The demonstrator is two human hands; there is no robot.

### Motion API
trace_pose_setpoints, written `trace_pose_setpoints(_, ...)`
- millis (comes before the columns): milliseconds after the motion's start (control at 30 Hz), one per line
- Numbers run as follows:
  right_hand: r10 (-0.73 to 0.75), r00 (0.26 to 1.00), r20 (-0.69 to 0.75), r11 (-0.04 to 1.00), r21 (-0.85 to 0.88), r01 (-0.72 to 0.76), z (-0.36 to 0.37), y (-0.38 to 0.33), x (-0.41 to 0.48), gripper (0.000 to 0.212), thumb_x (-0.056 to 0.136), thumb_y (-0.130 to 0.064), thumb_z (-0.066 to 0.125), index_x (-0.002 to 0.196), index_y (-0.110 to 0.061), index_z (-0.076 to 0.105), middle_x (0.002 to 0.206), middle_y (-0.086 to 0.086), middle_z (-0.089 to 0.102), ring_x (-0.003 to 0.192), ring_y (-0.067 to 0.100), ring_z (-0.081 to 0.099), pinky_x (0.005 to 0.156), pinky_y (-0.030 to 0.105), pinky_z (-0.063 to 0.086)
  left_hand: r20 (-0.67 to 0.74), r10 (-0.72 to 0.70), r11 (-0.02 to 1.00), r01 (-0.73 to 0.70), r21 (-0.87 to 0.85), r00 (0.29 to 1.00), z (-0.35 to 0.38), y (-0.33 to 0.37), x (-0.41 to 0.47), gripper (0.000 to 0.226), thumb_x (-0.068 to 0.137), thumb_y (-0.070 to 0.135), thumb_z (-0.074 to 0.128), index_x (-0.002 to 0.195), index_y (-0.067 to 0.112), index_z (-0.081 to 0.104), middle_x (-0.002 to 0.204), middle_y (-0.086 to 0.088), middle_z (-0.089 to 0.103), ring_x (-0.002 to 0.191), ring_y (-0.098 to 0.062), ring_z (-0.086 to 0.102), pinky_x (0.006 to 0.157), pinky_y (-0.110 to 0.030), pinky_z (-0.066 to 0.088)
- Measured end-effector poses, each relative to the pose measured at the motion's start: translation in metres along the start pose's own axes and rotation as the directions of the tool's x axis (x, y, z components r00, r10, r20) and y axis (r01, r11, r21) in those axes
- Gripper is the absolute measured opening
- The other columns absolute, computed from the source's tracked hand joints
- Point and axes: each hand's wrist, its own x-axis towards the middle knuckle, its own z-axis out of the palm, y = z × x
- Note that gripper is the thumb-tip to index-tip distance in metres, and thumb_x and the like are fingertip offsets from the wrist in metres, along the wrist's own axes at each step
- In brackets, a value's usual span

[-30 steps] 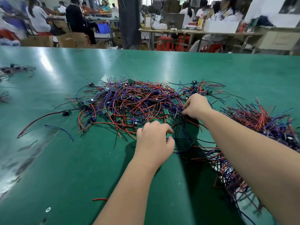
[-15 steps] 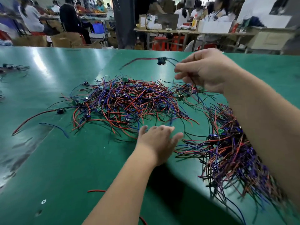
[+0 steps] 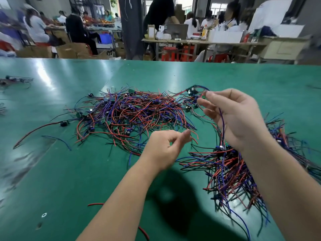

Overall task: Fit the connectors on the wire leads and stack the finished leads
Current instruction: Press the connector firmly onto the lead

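two piles of wire leads can be counted on the green table (image 3: 86, 180). the bigger, looser middle pile (image 3: 135, 112) is spread out ahead, and the right pile (image 3: 229, 171) is lying under the right forearm. both are a red, blue and black tangle with small dark connectors mixed in, way too tangled for a count of single leads.

one blue lead (image 3: 222, 122) is held up above the table in the right hand (image 3: 236, 119), pinched between thumb and forefinger, with the wire running down across the palm toward the right pile. a dark connector (image 3: 192, 91) is seen at its top end, blurred, so the details can't be made out.

the left hand (image 3: 165, 146) is hovering at the near edge of the middle pile, with fingers loosely curled. nothing can be seen gripped in it.

strays: one red lead (image 3: 34, 132) and one loose blue wire (image 3: 57, 140) are lying left of the middle pile. two short red scraps (image 3: 95, 204) are found near the left forearm. one small bundle (image 3: 16, 80) is sitting at the far left edge.
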Motion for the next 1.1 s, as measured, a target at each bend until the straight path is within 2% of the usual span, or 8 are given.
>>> trace_pose_setpoints(133, -0.097, 0.995, 0.011, 0.988, -0.116, 0.098, -0.007, 0.023, -0.012, 0.020, 0.076, -0.007, 0.073, 0.061, -0.020, 0.068, 0.085, -0.003, 0.073, 0.086, 0.017, 0.069, 0.061, 0.020, 0.050, -0.056, -0.048, 0.890, 0.017, -0.456, 0.997, 0.003, 0.014, 0.000, 0.036, 0.093, 0.045, 0.046, 0.109, 0.023, 0.069, 0.098, 0.002, 0.074, 0.087, -0.009, 0.069, 0.076, -0.017, 0.051)
trace_pose_setpoints(200, -0.119, 0.992, 0.035, 0.981, -0.150, 0.123, -0.006, 0.033, -0.019, 0.021, 0.074, -0.003, 0.074, 0.061, -0.018, 0.069, 0.086, -0.006, 0.074, 0.081, 0.009, 0.069, 0.063, 0.016, 0.050, -0.058, -0.078, 0.841, 0.035, -0.539, 0.995, 0.000, 0.017, 0.002, 0.032, 0.089, 0.050, 0.044, 0.108, 0.036, 0.065, 0.101, 0.006, 0.073, 0.091, -0.010, 0.068, 0.078, -0.016, 0.049)
trace_pose_setpoints(333, -0.083, 0.993, 0.080, 0.978, -0.184, 0.096, -0.004, 0.052, -0.032, 0.011, 0.069, -0.005, 0.076, 0.067, -0.014, 0.071, 0.070, -0.004, 0.072, 0.062, 0.004, 0.063, 0.058, 0.014, 0.048, -0.082, -0.173, 0.704, 0.065, -0.708, 0.981, -0.004, 0.020, 0.006, 0.032, 0.084, 0.040, 0.050, 0.108, 0.025, 0.066, 0.104, 0.002, 0.072, 0.096, -0.015, 0.066, 0.091, -0.034, 0.050)
trace_pose_setpoints(533, 0.059, 0.981, 0.187, 0.975, -0.223, -0.016, -0.001, 0.066, -0.046, 0.008, 0.069, -0.014, 0.077, 0.063, -0.012, 0.071, 0.059, 0.005, 0.068, 0.056, 0.016, 0.066, 0.052, 0.019, 0.049, -0.013, -0.252, 0.371, 0.084, -0.925, 0.968, -0.006, 0.020, 0.008, 0.026, 0.077, 0.019, 0.061, 0.102, 0.013, 0.064, 0.090, -0.003, 0.073, 0.082, -0.013, 0.070, 0.074, -0.021, 0.055)
trace_pose_setpoints(700, 0.093, 0.932, 0.349, 0.983, -0.180, -0.030, -0.004, 0.050, -0.050, 0.023, 0.076, -0.031, 0.066, 0.069, -0.009, 0.072, 0.070, 0.011, 0.071, 0.056, 0.019, 0.066, 0.051, 0.023, 0.049, 0.025, -0.347, 0.102, 0.064, -0.993, 0.938, -0.025, 0.019, 0.012, 0.021, 0.068, 0.021, 0.065, 0.086, 0.014, 0.071, 0.074, -0.001, 0.072, 0.057, -0.007, 0.068, 0.057, -0.023, 0.058)
trace_pose_setpoints(767, 0.126, 0.952, 0.280, 0.992, -0.052, -0.116, -0.009, 0.045, -0.044, 0.021, 0.074, -0.031, 0.066, 0.067, -0.012, 0.071, 0.067, 0.010, 0.068, 0.047, 0.016, 0.060, 0.043, 0.021, 0.045, -0.005, -0.352, 0.154, 0.052, -0.987, 0.936, -0.032, 0.018, 0.012, 0.021, 0.061, 0.020, 0.070, 0.082, 0.014, 0.074, 0.070, 0.002, 0.070, 0.047, -0.004, 0.062, 0.048, -0.019, 0.054)
trace_pose_setpoints(933, 0.260, 0.955, 0.141, 0.966, -0.029, -0.258, -0.017, 0.049, -0.032, 0.032, 0.061, -0.031, 0.071, 0.081, -0.006, 0.071, 0.067, 0.007, 0.064, 0.047, 0.009, 0.048, 0.047, 0.017, 0.040, 0.043, -0.244, 0.750, 0.216, -0.626, 0.969, -0.017, 0.018, 0.005, 0.050, 0.060, 0.012, 0.079, 0.108, 0.016, 0.064, 0.063, 0.007, 0.059, 0.046, -0.013, 0.058, 0.050, -0.026, 0.055)
trace_pose_setpoints(1100, 0.294, 0.948, 0.121, 0.953, -0.109, -0.282, -0.019, 0.056, -0.032, 0.023, 0.060, -0.028, 0.073, 0.072, -0.008, 0.076, 0.079, 0.016, 0.068, 0.066, 0.019, 0.051, 0.058, 0.023, 0.037, 0.142, -0.233, 0.868, 0.272, -0.416, 0.962, -0.003, 0.018, 0.000, 0.064, 0.059, 0.008, 0.086, 0.115, 0.022, 0.059, 0.073, 0.001, 0.064, 0.052, -0.021, 0.062, 0.056, -0.033, 0.056)
